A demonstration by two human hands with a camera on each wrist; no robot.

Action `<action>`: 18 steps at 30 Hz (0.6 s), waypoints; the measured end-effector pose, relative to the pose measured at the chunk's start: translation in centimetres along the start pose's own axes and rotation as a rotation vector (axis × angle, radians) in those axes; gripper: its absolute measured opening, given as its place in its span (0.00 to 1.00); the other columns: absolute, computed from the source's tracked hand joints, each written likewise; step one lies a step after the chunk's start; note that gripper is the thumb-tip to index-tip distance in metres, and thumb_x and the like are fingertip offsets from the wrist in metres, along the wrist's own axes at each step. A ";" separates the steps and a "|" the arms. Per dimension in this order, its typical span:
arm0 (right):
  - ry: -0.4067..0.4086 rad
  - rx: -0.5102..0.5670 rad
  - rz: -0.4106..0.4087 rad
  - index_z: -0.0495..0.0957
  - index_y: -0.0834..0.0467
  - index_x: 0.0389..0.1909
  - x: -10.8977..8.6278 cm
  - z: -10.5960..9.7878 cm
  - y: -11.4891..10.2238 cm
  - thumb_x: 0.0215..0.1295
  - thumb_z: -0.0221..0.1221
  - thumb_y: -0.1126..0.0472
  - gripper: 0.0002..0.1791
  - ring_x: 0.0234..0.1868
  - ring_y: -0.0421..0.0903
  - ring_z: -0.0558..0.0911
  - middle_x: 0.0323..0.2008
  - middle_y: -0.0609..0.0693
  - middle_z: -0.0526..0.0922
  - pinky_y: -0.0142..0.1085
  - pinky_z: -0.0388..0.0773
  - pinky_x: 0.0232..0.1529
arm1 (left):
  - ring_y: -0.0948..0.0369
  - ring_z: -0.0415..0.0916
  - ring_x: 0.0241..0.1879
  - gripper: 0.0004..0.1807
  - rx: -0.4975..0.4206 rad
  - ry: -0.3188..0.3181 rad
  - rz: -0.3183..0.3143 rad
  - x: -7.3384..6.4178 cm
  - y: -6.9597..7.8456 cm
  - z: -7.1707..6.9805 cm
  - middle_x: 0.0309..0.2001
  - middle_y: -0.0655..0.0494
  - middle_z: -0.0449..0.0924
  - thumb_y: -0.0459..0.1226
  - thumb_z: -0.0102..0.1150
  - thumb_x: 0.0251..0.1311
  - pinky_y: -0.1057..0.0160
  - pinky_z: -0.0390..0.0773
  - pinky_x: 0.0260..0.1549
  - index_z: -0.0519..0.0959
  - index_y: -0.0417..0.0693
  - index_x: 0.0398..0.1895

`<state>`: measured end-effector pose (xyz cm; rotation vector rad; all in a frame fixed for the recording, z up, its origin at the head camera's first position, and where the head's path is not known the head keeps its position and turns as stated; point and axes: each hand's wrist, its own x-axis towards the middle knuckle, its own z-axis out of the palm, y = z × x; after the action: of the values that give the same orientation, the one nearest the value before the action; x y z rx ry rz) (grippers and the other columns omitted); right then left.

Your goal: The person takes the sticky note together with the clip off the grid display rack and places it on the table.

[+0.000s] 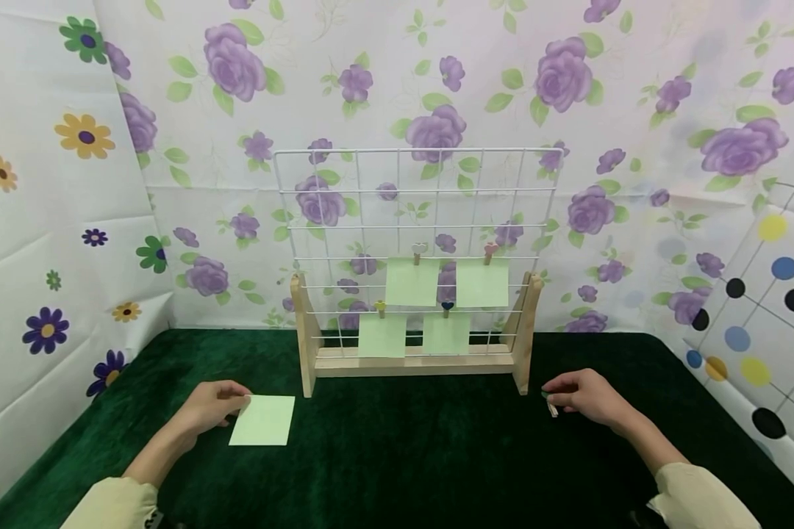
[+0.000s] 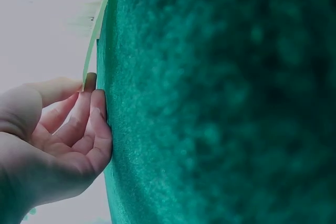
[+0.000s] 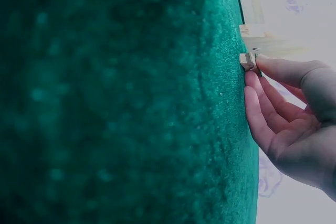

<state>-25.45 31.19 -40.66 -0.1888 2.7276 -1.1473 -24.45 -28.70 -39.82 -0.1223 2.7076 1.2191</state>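
Observation:
My left hand (image 1: 213, 405) pinches the upper left corner of a pale green square paper (image 1: 262, 422) between thumb and fingers, just over the dark cloth. The left wrist view shows that paper (image 2: 95, 32) edge-on between thumb and fingertip. Over on the right, my right hand (image 1: 585, 395) pinches a small wooden clothespin (image 1: 552, 406) with a green top; its wooden end (image 3: 247, 61) shows beyond the fingertips in the right wrist view. Between the hands stands a white wire grid rack (image 1: 398, 191), on which clothespins such as the pink one (image 1: 490, 253) hold several green papers (image 1: 412, 282).
A wooden stand (image 1: 413, 366) with two side posts carries the grid. Dark green velvet cloth (image 1: 397, 455) covers the table. Flowered sheeting (image 1: 384, 88) hangs behind, daisy-patterned sheeting (image 1: 46, 242) on the left and dotted sheeting (image 1: 767, 323) on the right.

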 end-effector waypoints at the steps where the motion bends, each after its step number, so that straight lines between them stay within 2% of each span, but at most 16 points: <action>1: 0.000 0.000 -0.001 0.82 0.64 0.47 0.0 0.0 0.0 0.64 0.61 0.64 0.12 0.37 0.46 0.79 0.41 0.53 0.81 0.39 0.79 0.37 | 0.51 0.77 0.41 0.16 0.003 0.000 -0.001 0.0 0.0 0.0 0.43 0.45 0.79 0.38 0.52 0.69 0.56 0.76 0.33 0.76 0.32 0.49; 9: 0.003 -0.005 -0.011 0.82 0.64 0.47 0.1 0.0 0.0 0.64 0.61 0.64 0.12 0.37 0.46 0.79 0.42 0.53 0.81 0.39 0.80 0.37 | 0.55 0.76 0.37 0.16 0.010 0.005 -0.003 -0.3 -0.2 -0.2 0.43 0.45 0.78 0.38 0.52 0.68 0.58 0.76 0.32 0.78 0.33 0.49; 18: 0.008 0.019 -0.025 0.78 0.67 0.51 0.0 -0.2 0.1 0.63 0.61 0.64 0.17 0.39 0.47 0.80 0.45 0.56 0.81 0.40 0.80 0.38 | 0.56 0.75 0.34 0.15 0.035 0.009 -0.009 -0.4 -0.2 -0.3 0.41 0.46 0.78 0.38 0.53 0.67 0.58 0.75 0.30 0.80 0.34 0.46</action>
<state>-25.51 31.46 -40.59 -0.2164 2.7277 -1.1822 -24.03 -29.08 -39.70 -0.1356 2.7317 1.1712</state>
